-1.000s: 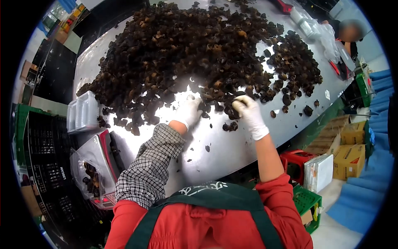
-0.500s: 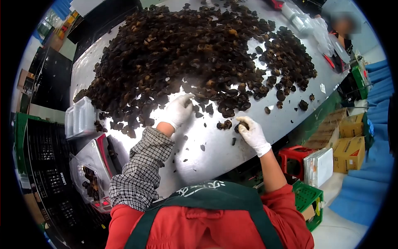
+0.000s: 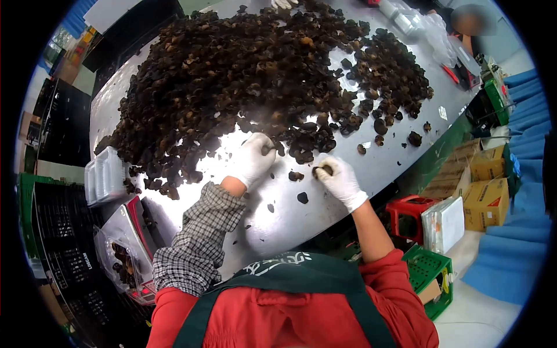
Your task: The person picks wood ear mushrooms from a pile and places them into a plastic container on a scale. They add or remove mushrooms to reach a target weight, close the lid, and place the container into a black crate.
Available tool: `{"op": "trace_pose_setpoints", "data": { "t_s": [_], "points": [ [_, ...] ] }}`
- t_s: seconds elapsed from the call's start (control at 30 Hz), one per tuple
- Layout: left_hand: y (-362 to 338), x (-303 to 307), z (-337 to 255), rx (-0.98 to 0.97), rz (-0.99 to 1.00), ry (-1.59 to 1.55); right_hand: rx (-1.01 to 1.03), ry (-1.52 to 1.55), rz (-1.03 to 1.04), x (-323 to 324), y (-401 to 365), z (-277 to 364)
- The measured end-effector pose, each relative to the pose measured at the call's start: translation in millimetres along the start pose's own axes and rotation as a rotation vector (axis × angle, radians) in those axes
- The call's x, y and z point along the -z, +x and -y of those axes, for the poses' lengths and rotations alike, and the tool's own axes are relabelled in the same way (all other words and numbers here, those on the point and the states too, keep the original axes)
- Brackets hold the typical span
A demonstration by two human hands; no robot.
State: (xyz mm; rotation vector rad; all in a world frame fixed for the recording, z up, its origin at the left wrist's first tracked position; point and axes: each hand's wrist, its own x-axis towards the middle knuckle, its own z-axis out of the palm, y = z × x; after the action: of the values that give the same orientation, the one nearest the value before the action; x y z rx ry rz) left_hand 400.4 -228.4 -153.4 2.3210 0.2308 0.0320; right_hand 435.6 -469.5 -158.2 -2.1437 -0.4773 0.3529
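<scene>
A large heap of dark brown, ruffled wood ear mushrooms point(image 3: 232, 75) covers much of the shiny metal table point(image 3: 301, 217). My left hand point(image 3: 253, 159), in a white glove, is at the near edge of the heap, its fingers curled round a small dark piece point(image 3: 266, 150). To its right, my right hand point(image 3: 342, 184), also gloved, pinches a wood ear mushroom point(image 3: 325, 170) just above the table. Between and below the hands lie a loose piece point(image 3: 296, 176) and a dark scrap point(image 3: 302, 198).
At left stand stacked clear plastic trays point(image 3: 105, 177) and a scale with a clear container point(image 3: 120, 264) of mushrooms. A co-worker's gloved hand point(image 3: 284, 3) is at the far edge. A red stool point(image 3: 406, 217), cartons point(image 3: 486, 203) and a green crate point(image 3: 429, 275) stand at right.
My left hand's fingers, stretched out before, are now curled round a piece. My right hand still holds a mushroom and is slightly further left. A co-worker's gloved hand shows at the top.
</scene>
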Motion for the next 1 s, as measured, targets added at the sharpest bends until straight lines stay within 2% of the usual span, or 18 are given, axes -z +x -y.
{"op": "trace_pose_setpoints", "data": {
  "t_s": [0.07, 0.13, 0.17, 0.2, 0.23, 0.27, 0.33, 0.37, 0.47, 0.53, 0.6, 0.63, 0.73, 0.8, 0.87, 0.9, 1.0],
  "points": [
    [-9.0, 4.7, -10.4, 0.142, 0.066, -0.099, 0.048, -0.004, -0.100, 17.1, -0.5, -17.0],
    [-18.5, 3.3, -15.9, 0.188, 0.124, -0.128, 0.107, 0.086, -0.180, 31.3, 1.2, -27.4],
    [-23.3, -0.8, -15.4, 0.154, 0.130, -0.102, -0.103, 0.361, -0.132, 34.3, 1.2, -30.4],
    [-29.2, -6.0, -14.0, 0.119, 0.137, -0.078, -0.052, 0.249, -0.149, 35.7, 3.5, -30.9],
    [-34.7, -16.5, -9.7, -0.128, 0.071, -0.124, -0.001, 0.135, -0.165, 37.7, 8.2, -31.2],
    [-37.6, -24.9, -6.3, -0.199, 0.194, -0.056, 0.050, 0.018, -0.179, 39.6, 13.2, -31.2],
    [-41.4, -41.4, -12.5, -0.312, 0.256, 0.075, 0.158, -0.125, -0.209, 31.0, 26.8, -29.7],
    [-41.4, -44.4, -18.0, -0.269, 0.329, 0.127, 0.150, -0.158, -0.213, 23.2, 34.7, -30.5],
    [-42.1, -59.9, -7.5, -0.292, 0.219, 0.172, 0.086, -0.237, -0.208, -1.9, 53.1, -37.6],
    [-37.8, -51.6, -9.7, -0.271, 0.110, 0.026, 0.047, -0.169, -0.268, -4.6, 57.5, -40.0],
    [-25.3, -38.7, -10.3, -0.265, -0.014, -0.075, 0.052, -0.024, -0.291, -3.6, 57.3, -49.3],
    [-14.9, -33.5, -14.6, -0.253, -0.099, -0.048, 0.123, -0.063, -0.291, -2.8, 58.4, -52.6],
    [17.7, -32.0, -12.1, -0.230, -0.094, 0.046, -0.028, -0.033, -0.171, 4.3, 59.5, -41.1],
    [32.4, -33.3, -18.7, -0.081, 0.036, 0.201, -0.138, -0.099, -0.013, 10.2, 69.5, -44.3],
    [39.3, -29.8, -36.3, 0.071, 0.208, 0.214, -0.219, -0.162, 0.090, 15.3, 78.4, -42.8],
    [41.8, -36.0, -34.0, 0.060, 0.262, 0.266, -0.204, -0.222, 0.138, 24.5, 77.7, -21.3],
    [45.0, -37.2, -47.2, 0.001, 0.337, 0.327, -0.142, -0.108, 0.222, 25.6, 81.3, -11.7]
  ]
}}
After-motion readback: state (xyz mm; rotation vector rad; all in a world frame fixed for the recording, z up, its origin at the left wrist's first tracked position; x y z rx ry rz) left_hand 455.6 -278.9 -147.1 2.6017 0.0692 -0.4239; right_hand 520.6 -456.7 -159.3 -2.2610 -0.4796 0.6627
